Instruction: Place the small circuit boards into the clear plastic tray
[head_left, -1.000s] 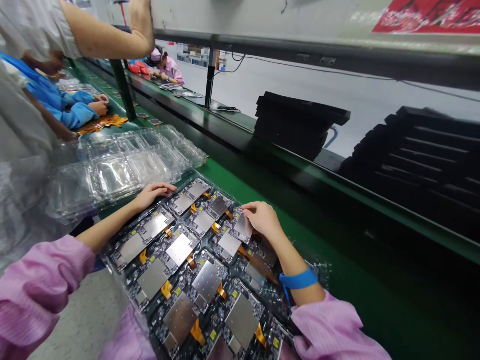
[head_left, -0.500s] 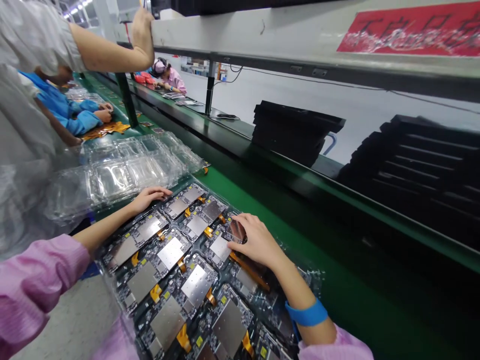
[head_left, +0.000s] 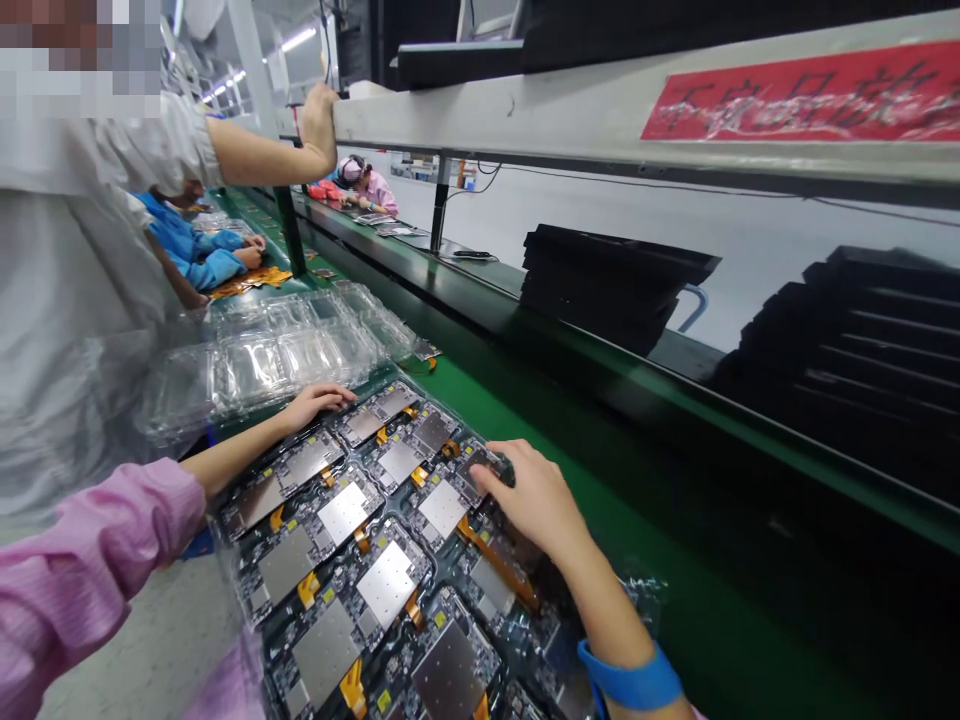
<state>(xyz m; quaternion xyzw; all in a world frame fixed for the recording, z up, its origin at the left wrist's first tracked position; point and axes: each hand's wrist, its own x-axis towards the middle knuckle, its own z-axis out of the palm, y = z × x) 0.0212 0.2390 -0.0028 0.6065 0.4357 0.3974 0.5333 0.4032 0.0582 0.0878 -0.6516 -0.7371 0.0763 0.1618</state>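
Note:
A clear plastic tray (head_left: pixel 247 625) lies before me, filled with rows of circuit boards (head_left: pixel 442 508) that have silver shields and orange flex cables (head_left: pixel 499 562). My left hand (head_left: pixel 319 402) rests at the tray's far left edge, fingers stretched out and holding nothing. Over the right side of the tray is my right hand (head_left: pixel 541 500), thumb and fingers apart. Its thumb is close to a dark shield plate (head_left: pixel 474 470) on one board; whether it touches cannot be told. A blue wristband (head_left: pixel 634 680) circles my right wrist.
Empty clear trays (head_left: pixel 285 350) are stacked beyond my left hand. A person in a grey top (head_left: pixel 67 290) stands at the left, one arm on the beam (head_left: pixel 480 115). Other workers sit further along the green bench (head_left: pixel 510 400). Black stacked trays (head_left: pixel 600 290) stand behind the ledge.
My right hand has shifted slightly right and back from the board, and its thumb has lifted off the silver shield's edge. My left hand stays at the tray edge. The view has tilted up a little.

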